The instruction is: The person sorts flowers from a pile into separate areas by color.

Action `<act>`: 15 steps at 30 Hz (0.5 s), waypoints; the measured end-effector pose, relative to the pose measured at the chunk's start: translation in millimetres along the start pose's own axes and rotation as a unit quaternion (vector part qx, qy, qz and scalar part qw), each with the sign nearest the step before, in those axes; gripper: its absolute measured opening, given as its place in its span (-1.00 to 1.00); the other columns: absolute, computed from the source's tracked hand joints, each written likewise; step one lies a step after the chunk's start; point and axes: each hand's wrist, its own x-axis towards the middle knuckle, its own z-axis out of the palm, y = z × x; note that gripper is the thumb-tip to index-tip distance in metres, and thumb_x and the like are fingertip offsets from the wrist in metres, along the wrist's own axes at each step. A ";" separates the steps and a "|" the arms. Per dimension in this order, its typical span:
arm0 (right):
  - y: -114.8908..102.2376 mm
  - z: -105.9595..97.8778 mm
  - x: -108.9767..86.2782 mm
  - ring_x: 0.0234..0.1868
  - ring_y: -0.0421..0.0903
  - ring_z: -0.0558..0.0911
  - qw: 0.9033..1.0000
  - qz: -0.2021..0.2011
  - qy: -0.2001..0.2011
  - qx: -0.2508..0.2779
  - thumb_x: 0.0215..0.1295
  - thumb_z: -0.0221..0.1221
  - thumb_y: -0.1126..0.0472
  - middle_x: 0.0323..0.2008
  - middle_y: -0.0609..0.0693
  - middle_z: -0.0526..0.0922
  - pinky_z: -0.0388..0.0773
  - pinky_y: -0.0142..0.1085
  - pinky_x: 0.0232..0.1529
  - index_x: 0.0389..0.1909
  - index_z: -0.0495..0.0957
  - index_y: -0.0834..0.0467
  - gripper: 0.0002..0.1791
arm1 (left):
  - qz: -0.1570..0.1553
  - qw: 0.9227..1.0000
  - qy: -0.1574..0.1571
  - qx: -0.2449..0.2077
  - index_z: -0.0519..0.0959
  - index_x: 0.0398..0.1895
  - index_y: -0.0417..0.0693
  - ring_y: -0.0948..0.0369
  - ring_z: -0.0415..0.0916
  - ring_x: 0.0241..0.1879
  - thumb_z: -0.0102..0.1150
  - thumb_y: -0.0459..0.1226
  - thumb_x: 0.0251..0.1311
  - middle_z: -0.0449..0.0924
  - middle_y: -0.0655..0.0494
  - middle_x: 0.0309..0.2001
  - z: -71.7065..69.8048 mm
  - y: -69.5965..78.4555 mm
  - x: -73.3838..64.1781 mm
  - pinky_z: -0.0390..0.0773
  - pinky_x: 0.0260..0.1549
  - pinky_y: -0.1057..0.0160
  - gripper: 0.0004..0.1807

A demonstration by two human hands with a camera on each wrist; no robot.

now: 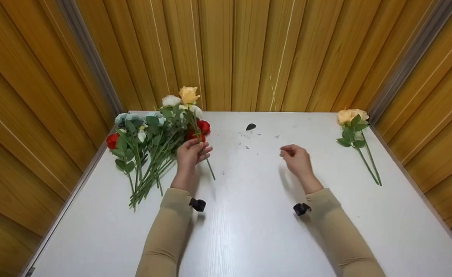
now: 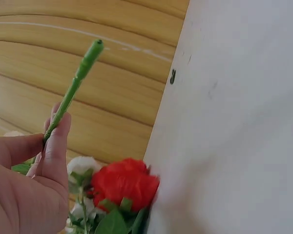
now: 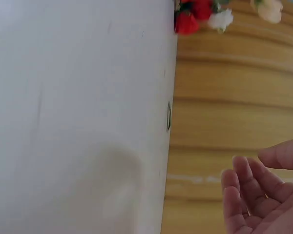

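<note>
My left hand (image 1: 189, 156) pinches the green stem (image 2: 75, 85) of a pale orange rose (image 1: 189, 95) between thumb and fingers. The bloom points to the back and the stem's lower end sticks out toward the front right, above the table. Just left of that hand lies a pile of artificial flowers with green stems (image 1: 154, 169), red roses (image 2: 124, 184), white blooms (image 1: 171, 100) and pale blue ones (image 1: 156, 117). My right hand (image 1: 297, 159) hovers over the table's middle right with loosely bent fingers (image 3: 251, 187), and nothing is between them.
Two peach roses (image 1: 352, 116) lie at the table's right side, stems toward the front. A dark loose leaf (image 1: 251, 126) and small dark specks are on the white table (image 1: 249, 231) near the back. Wood-patterned walls (image 1: 245, 54) enclose the back and both sides.
</note>
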 end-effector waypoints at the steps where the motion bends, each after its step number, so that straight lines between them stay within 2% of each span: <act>1: -6.8 11.2 -4.9 -0.19 -0.07 0.70 0.999 0.003 -0.026 0.019 0.49 0.16 0.23 -0.11 0.24 0.76 0.59 -0.42 -0.22 0.06 0.65 0.33 -0.71 | -0.001 1.000 -0.009 -0.008 0.48 0.20 -0.31 0.11 0.81 -0.27 0.11 -0.46 0.44 0.76 -0.18 -0.12 7.1 -5.7 -3.2 0.79 -0.22 0.17 -0.68; 4: -23.7 41.4 -20.7 -0.31 -0.19 0.74 0.991 0.014 -0.105 0.076 0.47 0.20 0.22 -0.17 0.20 0.80 0.64 -0.40 -0.26 0.06 0.66 0.37 -0.69 | -0.003 0.999 -0.045 -0.017 0.46 0.19 -0.34 0.10 0.81 -0.27 0.09 -0.46 0.44 0.76 -0.25 -0.10 26.6 -20.0 -12.7 0.79 -0.23 0.16 -0.69; 9: -36.9 75.7 -47.8 -0.35 -0.23 0.77 0.968 0.024 -0.206 0.140 0.49 0.20 0.20 -0.16 0.23 0.81 0.75 -0.23 -0.15 0.12 0.63 0.42 -0.62 | -0.011 0.996 -0.091 -0.007 0.44 0.23 -0.35 0.11 0.81 -0.25 0.07 -0.44 0.45 0.75 -0.27 -0.03 47.3 -35.7 -27.8 0.78 -0.21 0.15 -0.67; 12: -42.2 86.4 -61.8 -0.37 -0.23 0.75 0.961 0.015 -0.225 0.162 0.46 0.22 0.25 -0.20 0.24 0.81 0.76 -0.23 -0.17 0.08 0.62 0.48 -0.63 | -0.016 0.994 -0.106 0.003 0.45 0.20 -0.33 0.13 0.81 -0.28 0.09 -0.46 0.44 0.76 -0.27 -0.06 53.2 -43.0 -34.9 0.79 -0.24 0.16 -0.68; 15: -45.7 93.4 -69.6 -0.43 -0.27 0.66 0.962 0.000 -0.218 0.166 0.40 0.26 0.32 -0.34 0.14 0.80 0.68 -0.38 -0.32 -0.03 0.64 0.53 -0.69 | -0.009 0.992 -0.123 0.008 0.45 0.14 -0.33 0.14 0.81 -0.30 0.12 -0.48 0.41 0.78 -0.23 -0.13 56.9 -48.9 -40.9 0.79 -0.28 0.17 -0.72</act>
